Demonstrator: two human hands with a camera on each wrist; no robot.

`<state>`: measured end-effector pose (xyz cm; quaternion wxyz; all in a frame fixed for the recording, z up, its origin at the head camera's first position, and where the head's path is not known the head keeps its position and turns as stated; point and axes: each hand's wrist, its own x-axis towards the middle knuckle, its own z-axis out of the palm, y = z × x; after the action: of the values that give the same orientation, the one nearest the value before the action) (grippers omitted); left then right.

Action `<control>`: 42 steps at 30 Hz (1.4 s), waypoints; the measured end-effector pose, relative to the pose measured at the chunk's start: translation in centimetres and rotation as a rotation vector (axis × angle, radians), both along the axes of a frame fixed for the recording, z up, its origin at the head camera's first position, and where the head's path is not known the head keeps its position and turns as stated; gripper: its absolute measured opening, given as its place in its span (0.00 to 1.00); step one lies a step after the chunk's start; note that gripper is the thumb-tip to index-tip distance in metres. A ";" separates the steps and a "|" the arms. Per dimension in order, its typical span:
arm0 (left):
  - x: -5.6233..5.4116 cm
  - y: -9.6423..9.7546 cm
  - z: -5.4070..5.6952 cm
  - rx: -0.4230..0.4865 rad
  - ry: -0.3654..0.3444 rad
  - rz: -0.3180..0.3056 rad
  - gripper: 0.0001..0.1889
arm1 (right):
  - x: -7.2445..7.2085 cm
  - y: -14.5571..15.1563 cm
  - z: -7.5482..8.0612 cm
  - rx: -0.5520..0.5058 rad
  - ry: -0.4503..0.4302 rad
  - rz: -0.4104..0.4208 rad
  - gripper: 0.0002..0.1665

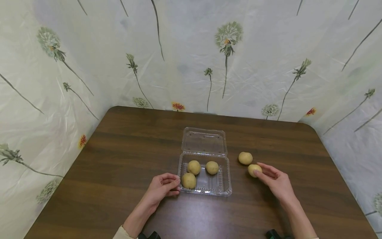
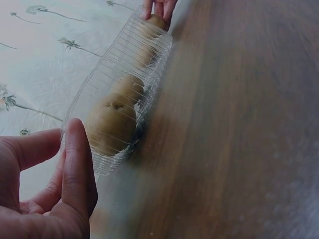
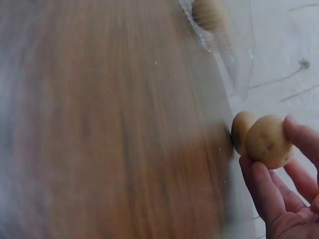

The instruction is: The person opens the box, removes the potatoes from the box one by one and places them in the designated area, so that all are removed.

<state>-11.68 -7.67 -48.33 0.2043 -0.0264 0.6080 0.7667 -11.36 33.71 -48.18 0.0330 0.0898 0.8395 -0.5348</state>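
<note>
A clear plastic clamshell container (image 1: 204,191) lies with its lid (image 1: 204,141) folded back, away from me. Three potatoes sit in its base: two on the left, one front (image 1: 189,181) and one behind (image 1: 194,167), and another (image 1: 212,167) toward the right. My left hand (image 1: 162,189) pinches the container's left rim between thumb and fingers, as the left wrist view shows too. To the right of the container, my right hand (image 1: 277,182) holds a potato (image 3: 269,142) between thumb and fingertips. Just behind it a further potato (image 1: 245,158) rests on the table.
The brown wooden table (image 1: 143,142) has rounded far corners. A pale plastic curtain (image 1: 185,49) printed with dandelions hangs behind it and along both sides. Dark devices show at the bottom edge near each forearm.
</note>
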 end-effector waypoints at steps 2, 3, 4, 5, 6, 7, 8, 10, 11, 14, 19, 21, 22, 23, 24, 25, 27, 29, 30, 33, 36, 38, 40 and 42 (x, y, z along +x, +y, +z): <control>0.0 0.0 0.0 0.001 -0.001 -0.001 0.13 | 0.0 0.1 0.0 -0.001 -0.002 -0.003 0.37; 0.0 0.0 0.0 0.001 -0.001 -0.002 0.13 | -0.1 0.2 0.0 0.000 -0.004 -0.004 0.37; 0.0 0.0 0.0 0.001 -0.002 -0.002 0.13 | -0.1 0.2 0.0 0.004 -0.004 -0.005 0.37; 0.0 -0.1 0.0 0.002 -0.002 -0.003 0.13 | -0.1 0.3 0.0 0.005 -0.003 -0.006 0.37; 0.0 -0.1 -0.1 0.002 -0.001 -0.003 0.13 | -0.2 0.3 0.0 0.008 -0.003 -0.005 0.37; 0.0 -0.1 -0.1 0.002 0.000 -0.002 0.13 | -0.2 0.3 0.0 0.014 -0.001 -0.005 0.38; 0.0 -0.1 -0.1 0.003 0.001 -0.002 0.13 | -0.3 0.4 0.0 0.016 0.002 -0.006 0.38; 0.0 -0.1 -0.1 0.008 0.004 -0.002 0.13 | -0.4 0.4 0.1 0.019 0.009 -0.008 0.38; 0.0 -0.1 -0.2 0.011 0.005 -0.003 0.13 | -0.4 0.5 0.1 0.016 0.014 -0.008 0.38; 0.0 -0.1 -0.3 0.019 0.006 -0.004 0.13 | -0.6 0.6 0.1 -0.001 0.024 -0.012 0.38; 0.0 -0.1 -0.4 0.022 0.006 -0.004 0.12 | -1.0 0.8 0.1 -0.025 0.030 -0.023 0.38; 0.1 -0.1 -0.4 0.022 0.005 -0.002 0.13 | -1.1 0.8 0.1 -0.030 0.026 -0.036 0.38; 0.1 -0.1 -0.4 0.023 0.004 -0.002 0.13 | -1.1 0.9 0.1 -0.032 0.023 -0.043 0.39; 0.1 -0.1 -0.4 0.023 0.003 -0.001 0.13 | -1.1 0.9 0.1 -0.031 0.019 -0.050 0.39; 0.1 -0.1 -0.4 0.024 0.002 -0.001 0.13 | -1.2 0.9 0.1 -0.027 0.014 -0.058 0.39; 0.1 -0.1 -0.4 0.025 0.000 -0.001 0.14 | -1.2 0.9 0.1 -0.021 0.009 -0.064 0.39; 0.2 -0.1 -0.4 0.026 -0.002 -0.001 0.14 | -1.2 0.9 0.1 -0.011 -0.001 -0.075 0.40; 0.2 -0.1 -0.4 0.027 -0.003 -0.001 0.14 | -1.2 0.9 0.2 0.003 -0.010 -0.085 0.41; 0.2 -0.1 -0.4 0.026 -0.005 -0.001 0.14 | -1.3 0.9 0.2 0.009 -0.012 -0.089 0.41; 0.1 -0.1 -0.3 0.025 -0.004 0.001 0.13 | -1.5 1.0 0.1 0.025 -0.015 -0.103 0.42; 0.1 -0.1 -0.3 0.020 -0.005 0.000 0.14 | -1.7 1.2 0.1 0.032 -0.008 -0.117 0.41; 0.0 -0.1 -0.2 0.016 -0.004 -0.002 0.15 | -1.8 1.2 0.1 0.036 -0.006 -0.128 0.41; 0.0 -0.1 -0.2 0.010 -0.007 -0.004 0.16 | -2.0 1.2 0.2 0.039 -0.004 -0.137 0.41; -0.1 -0.1 -0.2 0.006 -0.007 -0.005 0.16 | -2.1 1.2 0.3 0.043 -0.005 -0.144 0.41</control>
<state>-11.78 -7.76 -48.57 0.2082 -0.0269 0.6053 0.7678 -13.47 34.90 -47.87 -0.0055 0.1522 0.8421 -0.5174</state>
